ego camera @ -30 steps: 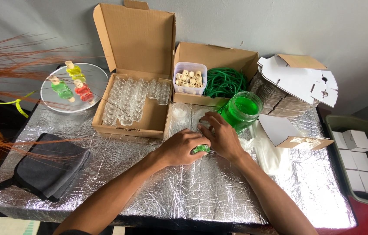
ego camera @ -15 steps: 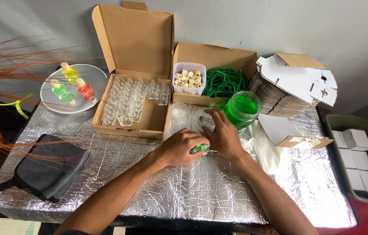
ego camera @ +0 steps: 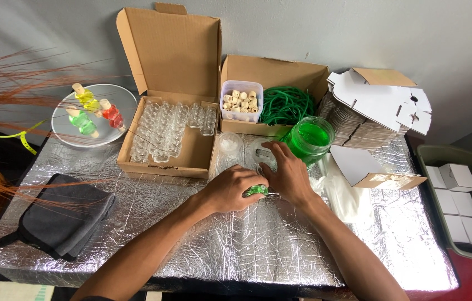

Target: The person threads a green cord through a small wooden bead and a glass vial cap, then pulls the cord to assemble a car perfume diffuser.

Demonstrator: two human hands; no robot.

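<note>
My left hand (ego camera: pixel 229 189) holds a small green bottle (ego camera: pixel 256 190) low over the foil surface (ego camera: pixel 247 245), fingers curled around it. My right hand (ego camera: pixel 289 175) meets it from the right, fingers narrow at its end; its axis runs left-right.

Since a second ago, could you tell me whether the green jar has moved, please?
No. The green jar stands where it was, just in front of the box of green cord, beside the right hand.
</note>
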